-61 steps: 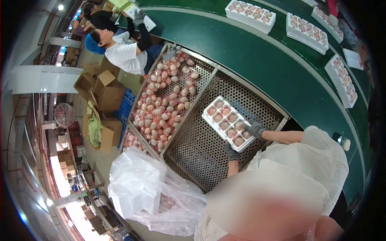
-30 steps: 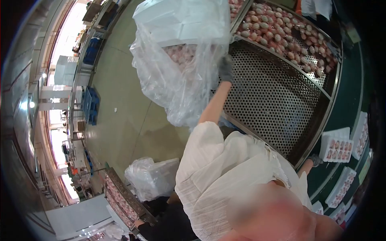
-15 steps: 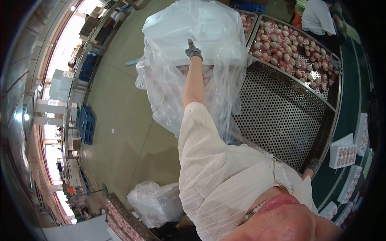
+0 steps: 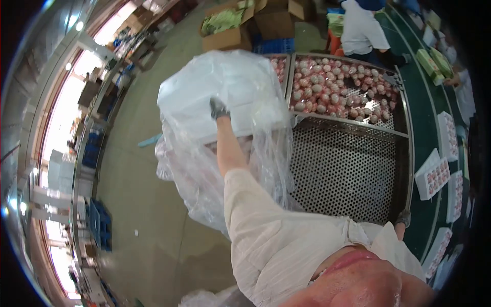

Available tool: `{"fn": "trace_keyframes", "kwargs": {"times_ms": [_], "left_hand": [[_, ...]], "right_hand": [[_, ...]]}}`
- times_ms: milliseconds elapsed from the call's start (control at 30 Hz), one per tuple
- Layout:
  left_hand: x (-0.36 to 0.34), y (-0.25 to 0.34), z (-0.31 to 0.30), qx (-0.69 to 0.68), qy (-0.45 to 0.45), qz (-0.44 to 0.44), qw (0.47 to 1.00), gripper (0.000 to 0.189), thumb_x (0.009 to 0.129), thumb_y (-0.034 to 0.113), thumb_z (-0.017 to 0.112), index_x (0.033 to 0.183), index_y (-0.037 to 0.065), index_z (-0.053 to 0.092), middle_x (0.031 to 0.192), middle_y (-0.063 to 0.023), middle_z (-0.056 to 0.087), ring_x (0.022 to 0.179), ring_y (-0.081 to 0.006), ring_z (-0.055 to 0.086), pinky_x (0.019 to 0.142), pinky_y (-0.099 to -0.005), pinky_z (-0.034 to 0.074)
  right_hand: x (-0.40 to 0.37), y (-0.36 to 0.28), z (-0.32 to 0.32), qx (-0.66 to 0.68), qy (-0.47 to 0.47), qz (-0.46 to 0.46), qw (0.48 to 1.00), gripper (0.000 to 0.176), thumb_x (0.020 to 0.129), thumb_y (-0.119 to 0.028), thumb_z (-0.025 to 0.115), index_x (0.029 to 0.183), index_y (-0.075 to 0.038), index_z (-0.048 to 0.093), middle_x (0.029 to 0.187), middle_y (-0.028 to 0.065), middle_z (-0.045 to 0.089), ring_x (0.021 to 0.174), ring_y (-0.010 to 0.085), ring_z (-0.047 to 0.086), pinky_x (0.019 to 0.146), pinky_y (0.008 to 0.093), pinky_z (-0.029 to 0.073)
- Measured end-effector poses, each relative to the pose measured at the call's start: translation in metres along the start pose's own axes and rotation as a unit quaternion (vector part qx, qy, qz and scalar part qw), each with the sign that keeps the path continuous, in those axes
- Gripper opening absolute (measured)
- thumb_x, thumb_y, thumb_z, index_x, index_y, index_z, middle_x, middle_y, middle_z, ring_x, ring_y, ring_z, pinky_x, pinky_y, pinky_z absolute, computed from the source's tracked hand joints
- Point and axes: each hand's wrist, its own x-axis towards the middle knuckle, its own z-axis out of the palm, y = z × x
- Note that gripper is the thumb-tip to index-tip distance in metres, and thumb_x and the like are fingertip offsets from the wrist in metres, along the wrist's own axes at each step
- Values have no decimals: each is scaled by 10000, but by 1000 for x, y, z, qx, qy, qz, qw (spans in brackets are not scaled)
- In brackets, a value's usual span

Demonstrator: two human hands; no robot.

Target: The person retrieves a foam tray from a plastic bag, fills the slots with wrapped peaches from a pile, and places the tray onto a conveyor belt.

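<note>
My left hand (image 4: 220, 109), in a grey glove, rests on a white foam-like block (image 4: 189, 110) under clear plastic, its fingers apart. Loose plastic film (image 4: 189, 179) hangs down around the block. My right hand (image 4: 403, 219), also gloved, is at the near right corner of a perforated metal tray (image 4: 348, 169), beside its rim; its fingers are too small and dark to make out. Past a metal divider, another tray section (image 4: 409, 102) holds several round pale items in red netting (image 4: 317, 88).
A green conveyor (image 4: 422, 220) on the right carries white packs of round items (image 4: 436, 179). Beyond the trays are a person in white (image 4: 360, 30), cardboard boxes (image 4: 225, 38) and a blue pallet (image 4: 273, 46). Another blue pallet (image 4: 99, 225) stands left.
The view has shifted, so the block and trays appear lower and further left, and cardboard boxes have come into view. My left hand is still on the block, my right hand still at the tray corner.
</note>
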Motion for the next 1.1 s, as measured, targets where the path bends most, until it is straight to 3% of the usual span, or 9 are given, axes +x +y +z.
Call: {"fn": "trace_keyframes", "kwargs": {"times_ms": [133,367,667,933,967,1000,1033,1067,1100], "left_hand": [[12,-2,-27,-52,-45,-85,994,635,597,572,534,1140,292,362,1184,19,345,1061,-264,300,823,-456,267],[1,10,-11,7,-19,-82,996,834,525,616,562,1209,210,309,1284,-14,239,1160,-268,202,893,-491,188],[-4,22,7,4,14,-100,995,869,535,557,614,1234,179,263,1285,-54,246,1172,-264,204,896,-489,208],[-30,9,16,-62,45,-69,995,657,530,522,604,1067,187,426,1121,22,441,990,-202,406,746,-411,339],[-36,4,14,-93,10,-72,993,629,540,527,591,1049,192,437,1102,35,456,945,-197,440,728,-389,357],[-40,-3,7,-152,-34,-80,985,579,563,527,571,1027,200,452,1083,38,468,919,-195,455,725,-377,365],[-46,-15,2,-207,-87,-97,970,532,587,526,550,1006,209,467,1064,41,480,894,-192,469,723,-365,372],[-91,-18,6,-198,-81,-89,973,457,623,511,526,981,229,489,1060,17,481,911,-196,463,732,-346,379],[-107,-33,-1,-192,-102,-88,972,454,633,505,523,1003,245,483,1038,-2,484,907,-202,462,739,-362,379]], "right_hand": [[18,20,6,4,-46,-52,998,409,854,-219,242,1230,-59,241,1269,100,267,1166,204,264,924,275,257],[-55,-12,71,-94,-79,-78,989,371,854,-189,317,1202,-64,295,1215,105,353,1077,216,396,826,260,371],[-18,12,-37,93,71,-19,993,396,844,-247,314,1209,-93,295,1253,56,317,1152,210,303,917,321,273],[-38,9,1,79,32,-36,996,432,854,-277,242,1213,-40,285,1275,96,268,1184,207,249,949,307,231],[-32,6,10,506,80,80,855,451,838,-287,259,1231,-67,253,1295,74,220,1201,198,192,965,317,183],[-25,7,13,829,112,167,523,478,821,-298,277,1249,-94,221,1316,51,172,1218,189,135,982,327,135],[-21,11,8,971,104,204,65,511,804,-309,294,1268,-120,188,1336,29,124,1236,179,78,999,337,86],[87,63,-21,943,83,308,-92,407,795,-201,310,1180,-74,345,1271,77,283,1128,228,323,907,372,275],[25,44,13,853,0,314,-416,294,775,-194,345,1024,-86,457,1099,84,414,992,233,415,824,354,339]]}}
